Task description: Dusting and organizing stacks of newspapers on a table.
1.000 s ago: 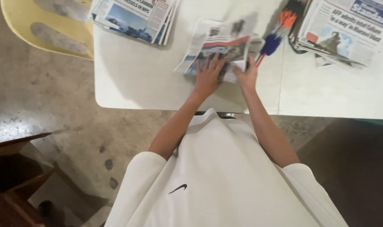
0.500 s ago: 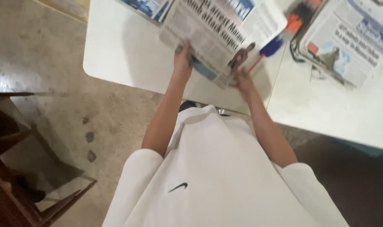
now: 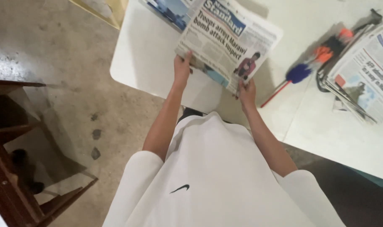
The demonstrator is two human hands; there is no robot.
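I hold a folded newspaper [image 3: 227, 40] above the white table [image 3: 147, 63], its front page facing up with a headline and a small photo. My left hand [image 3: 182, 67] grips the paper's lower left edge. My right hand [image 3: 247, 91] grips its lower right corner. Both arms reach forward from my white shirt.
A stack of newspapers [image 3: 363, 71] lies on the table to the right, with a colourful feather duster [image 3: 309, 63] beside it. More papers [image 3: 168, 8] lie at the table's far edge near a yellow chair [image 3: 103, 10]. A dark wooden piece of furniture [image 3: 15, 168] stands on the concrete floor at left.
The newspaper, which lay flat under both hands on the table, has been lifted and opened out to show its front page. The view has shifted left.
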